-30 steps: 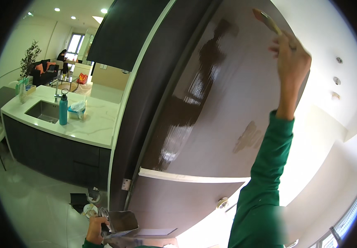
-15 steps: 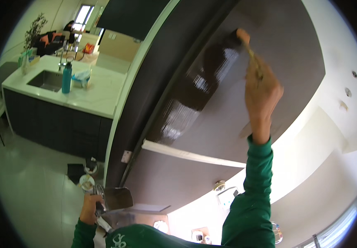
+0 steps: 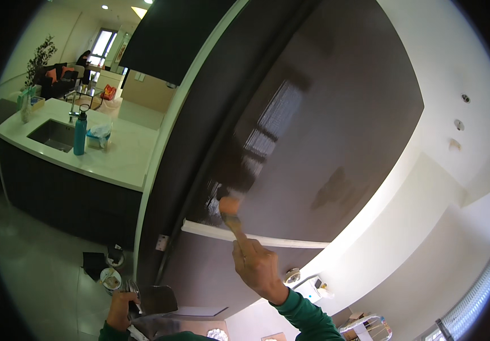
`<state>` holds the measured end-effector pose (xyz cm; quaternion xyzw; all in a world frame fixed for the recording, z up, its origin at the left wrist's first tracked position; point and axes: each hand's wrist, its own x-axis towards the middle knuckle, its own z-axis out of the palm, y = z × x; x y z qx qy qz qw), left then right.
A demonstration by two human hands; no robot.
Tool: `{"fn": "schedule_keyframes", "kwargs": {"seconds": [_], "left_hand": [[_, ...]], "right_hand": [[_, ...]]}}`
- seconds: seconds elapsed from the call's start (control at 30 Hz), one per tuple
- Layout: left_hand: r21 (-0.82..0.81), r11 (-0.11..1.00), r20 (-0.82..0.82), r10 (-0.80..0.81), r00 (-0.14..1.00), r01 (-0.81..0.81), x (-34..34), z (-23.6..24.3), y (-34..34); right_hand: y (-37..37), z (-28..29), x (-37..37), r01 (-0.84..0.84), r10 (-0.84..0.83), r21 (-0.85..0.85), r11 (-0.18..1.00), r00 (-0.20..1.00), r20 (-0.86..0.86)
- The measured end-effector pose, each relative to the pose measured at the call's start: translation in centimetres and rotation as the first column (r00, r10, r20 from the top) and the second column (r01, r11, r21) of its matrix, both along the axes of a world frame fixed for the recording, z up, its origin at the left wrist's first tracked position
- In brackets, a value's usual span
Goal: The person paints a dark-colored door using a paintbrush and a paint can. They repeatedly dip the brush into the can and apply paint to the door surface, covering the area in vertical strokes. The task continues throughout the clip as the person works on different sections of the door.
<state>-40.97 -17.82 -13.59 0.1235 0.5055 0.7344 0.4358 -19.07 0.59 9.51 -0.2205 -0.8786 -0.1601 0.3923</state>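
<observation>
My right hand (image 3: 259, 268) is closed round the handle of a brush (image 3: 230, 212) with an orange-tan head. The head touches, or nearly touches, a tall dark brown panel (image 3: 324, 142), just above a white strip (image 3: 256, 236) that crosses it. A glossy wet band (image 3: 276, 113) runs up the panel's left side; a darker patch (image 3: 334, 186) shows farther right. Low on the left, my left hand (image 3: 121, 310) grips a dark, flat-faced piece with rounded corners (image 3: 159, 299) and shiny metal at the grip. I cannot make out its kind.
A dark frame post (image 3: 199, 113) with a metal hinge plate (image 3: 162, 242) borders the panel. Beyond it stands a white counter (image 3: 122, 159) with a sink and teal bottle (image 3: 80, 133). Open tubs (image 3: 110, 278) sit on the floor at lower left.
My right hand has swept the brush down and left along the panel, from near its top to just above the white strip. My left hand keeps its hold. The view has shifted slightly.
</observation>
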Motion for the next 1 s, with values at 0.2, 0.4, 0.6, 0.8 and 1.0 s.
{"fn": "schedule_keyframes", "kwargs": {"seconds": [0.2, 0.4, 0.6, 0.8, 1.0], "left_hand": [[0.014, 1.0, 0.122, -0.022, 0.992, 0.02, 0.2, 1.3, -0.6], [-0.046, 0.996, 0.114, -0.073, 0.991, 0.079, -0.4, -0.1, -0.7], [-0.064, 0.992, 0.128, -0.096, 0.987, 0.104, -0.6, 0.8, -0.4], [-0.058, 0.993, 0.128, -0.095, 0.987, 0.103, -0.7, 0.7, 0.1], [-0.068, 0.99, 0.121, -0.112, 0.986, 0.121, -0.8, 0.1, 0.0]], "right_hand": [[-0.3, 4.0, 2.7, -0.048, 0.114, -0.483, 0.874, 0.988, 0.107], [-2.2, 10.7, 2.6, -0.003, -0.002, -0.819, 0.574, 1.0, -0.005], [1.5, 10.0, -0.8, 0.065, 0.085, -0.79, 0.609, 0.985, 0.147], [3.0, 8.2, -3.5, 0.091, 0.132, -0.745, 0.66, 0.963, 0.235], [5.0, 6.2, -3.9, -0.024, 0.2, -0.665, 0.747, 0.961, 0.19]]}}
